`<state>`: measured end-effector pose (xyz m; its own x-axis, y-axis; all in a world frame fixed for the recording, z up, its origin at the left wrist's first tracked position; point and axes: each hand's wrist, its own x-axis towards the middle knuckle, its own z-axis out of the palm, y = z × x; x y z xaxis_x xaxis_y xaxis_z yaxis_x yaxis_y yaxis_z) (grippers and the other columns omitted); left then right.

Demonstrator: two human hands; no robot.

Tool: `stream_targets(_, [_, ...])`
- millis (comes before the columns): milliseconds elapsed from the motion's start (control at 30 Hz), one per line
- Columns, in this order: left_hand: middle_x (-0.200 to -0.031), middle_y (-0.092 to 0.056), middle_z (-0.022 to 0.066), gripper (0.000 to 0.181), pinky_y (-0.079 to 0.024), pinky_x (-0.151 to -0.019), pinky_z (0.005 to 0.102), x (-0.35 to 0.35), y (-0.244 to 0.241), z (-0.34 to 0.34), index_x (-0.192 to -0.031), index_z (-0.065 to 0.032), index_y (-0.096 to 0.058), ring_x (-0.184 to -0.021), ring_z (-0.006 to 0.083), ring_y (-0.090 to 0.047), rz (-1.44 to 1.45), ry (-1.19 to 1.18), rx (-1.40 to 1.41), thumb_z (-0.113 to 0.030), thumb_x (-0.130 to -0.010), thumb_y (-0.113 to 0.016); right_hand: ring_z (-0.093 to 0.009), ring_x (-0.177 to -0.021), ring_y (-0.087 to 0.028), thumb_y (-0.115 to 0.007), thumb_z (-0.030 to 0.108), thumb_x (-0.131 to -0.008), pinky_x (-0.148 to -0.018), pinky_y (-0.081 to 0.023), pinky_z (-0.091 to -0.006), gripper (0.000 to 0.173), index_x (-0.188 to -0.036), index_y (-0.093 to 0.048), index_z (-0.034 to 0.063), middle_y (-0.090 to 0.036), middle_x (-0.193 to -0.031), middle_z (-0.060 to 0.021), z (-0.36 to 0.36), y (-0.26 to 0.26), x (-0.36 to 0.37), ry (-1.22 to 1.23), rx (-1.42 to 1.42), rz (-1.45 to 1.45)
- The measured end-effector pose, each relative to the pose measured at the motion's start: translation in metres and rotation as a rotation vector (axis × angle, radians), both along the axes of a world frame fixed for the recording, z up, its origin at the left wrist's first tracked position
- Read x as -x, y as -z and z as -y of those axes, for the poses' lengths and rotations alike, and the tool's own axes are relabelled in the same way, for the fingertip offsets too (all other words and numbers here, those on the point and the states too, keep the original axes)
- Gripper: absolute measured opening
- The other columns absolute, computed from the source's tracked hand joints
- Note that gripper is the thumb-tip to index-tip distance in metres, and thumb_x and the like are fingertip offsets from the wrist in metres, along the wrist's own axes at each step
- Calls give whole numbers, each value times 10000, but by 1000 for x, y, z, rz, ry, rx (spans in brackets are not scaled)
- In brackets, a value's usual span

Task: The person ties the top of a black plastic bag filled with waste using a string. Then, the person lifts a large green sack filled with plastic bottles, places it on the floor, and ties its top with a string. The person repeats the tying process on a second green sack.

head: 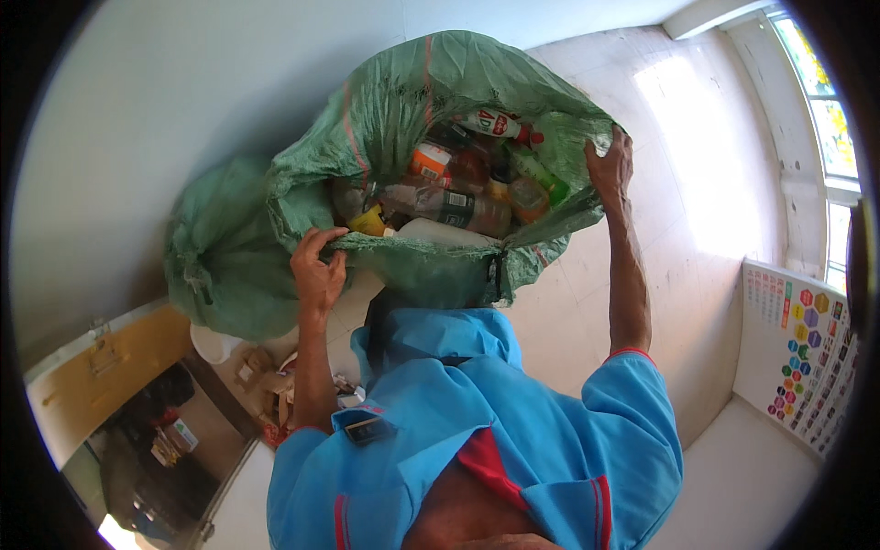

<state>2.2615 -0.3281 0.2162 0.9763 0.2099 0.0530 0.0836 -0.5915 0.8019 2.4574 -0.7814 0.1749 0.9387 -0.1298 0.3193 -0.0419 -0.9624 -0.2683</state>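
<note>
A large green woven plastic sack (392, 89) stands in front of me with its mouth wide apart. Inside lie plastic bottles, among them a clear bottle with a dark label (457, 206), a white bottle with a red cap (491, 125) and a green bottle (540, 172). An orange-and-white container (430, 161) is among them. My left hand (320, 271) grips the near left part of the sack's rim, thumb and fingers on its edge. My right hand (612, 165) holds the rim at the far right. The sack's bottom is hidden.
Another green sack (234, 254), gathered at its end, leans by the wall at left. Below it are a white bucket (214, 344), torn cardboard (278, 392) and an open doorway with a yellowish door (103, 371). A printed board (797, 350) and a window (835, 137) are at right.
</note>
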Motion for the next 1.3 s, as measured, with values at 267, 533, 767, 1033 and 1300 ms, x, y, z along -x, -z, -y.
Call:
stream_targets(267, [-920, -628, 141, 301, -481, -749, 319, -42, 41, -26, -988, -24, -664, -822, 277, -621, -69, 83, -46, 83, -715, -595, -324, -1037, -582, -626, 277, -831, -885, -464, -404, 347, -1082, -640, 38, -613, -1130, -161, -10, 1, 38, 56, -62, -225])
stream_targets(533, [-989, -628, 166, 255, -486, -815, 357, -41, 49, -9, -1026, -42, -649, -927, 332, -611, -135, 151, -76, -25, -772, -656, -310, -985, -591, -636, 254, -815, -853, -473, -400, 335, -1078, -635, 46, -616, -1050, -142, -37, 40, 34, -117, -137, -182])
stream_targets(767, [-1182, -559, 167, 429, -369, -995, 466, -16, 21, 63, -1158, -71, -604, -1166, 358, -482, 49, 12, -472, -155, -756, -726, -324, -1046, -545, -621, 198, -804, -875, -456, -421, 351, -1122, -593, 53, -575, -1138, -144, -130, 74, -42, -610, -141, -324])
stream_targets(1033, [-1236, -503, 215, 527, -247, -1074, 580, -7, 101, 152, -1162, -70, -577, -1219, 379, -439, 157, 176, -564, -243, -671, -656, -383, -1109, -487, -683, 292, -783, -904, -414, -480, 585, -1305, -494, 104, -504, -1224, -185, -175, 116, -101, -813, 350, 213])
stream_targets(1300, [-1095, -539, 162, 350, -345, -956, 513, -35, 163, 128, -1027, -69, -619, -1097, 298, -480, -181, 253, -614, -234, -722, -666, -341, -1000, -609, -594, 155, -796, -855, -457, -438, 371, -1159, -631, 87, -647, -1080, -166, -218, 47, -119, -827, 23, -242])
